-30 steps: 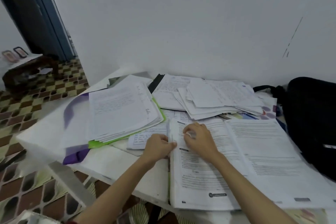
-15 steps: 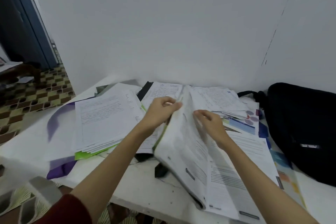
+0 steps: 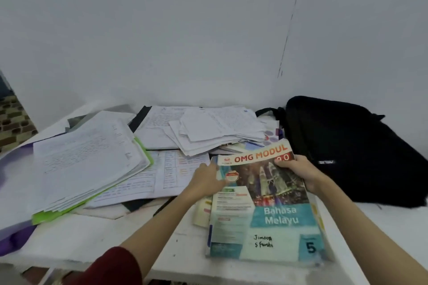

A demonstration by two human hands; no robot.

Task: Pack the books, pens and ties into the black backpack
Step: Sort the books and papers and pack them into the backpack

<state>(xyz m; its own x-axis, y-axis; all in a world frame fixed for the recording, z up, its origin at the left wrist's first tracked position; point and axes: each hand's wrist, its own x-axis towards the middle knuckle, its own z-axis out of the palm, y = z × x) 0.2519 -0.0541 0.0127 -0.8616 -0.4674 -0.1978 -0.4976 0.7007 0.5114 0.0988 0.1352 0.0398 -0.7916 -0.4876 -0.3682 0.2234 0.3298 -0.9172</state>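
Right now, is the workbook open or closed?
Closed. The workbook lies on the table front cover up, title showing, with the left hand and the right hand at its far corners.

Glossy paper workbook [image 3: 266, 210], matt cloth backpack [image 3: 352, 152]

**White table against the wall**

The table [image 3: 129, 236] carries a black backpack [image 3: 354, 155] at its right, a closed Bahasa Melayu workbook [image 3: 266, 213] near the front edge, and loose paper stacks [image 3: 88, 159] across the left and back, one over a green folder [image 3: 46, 216].
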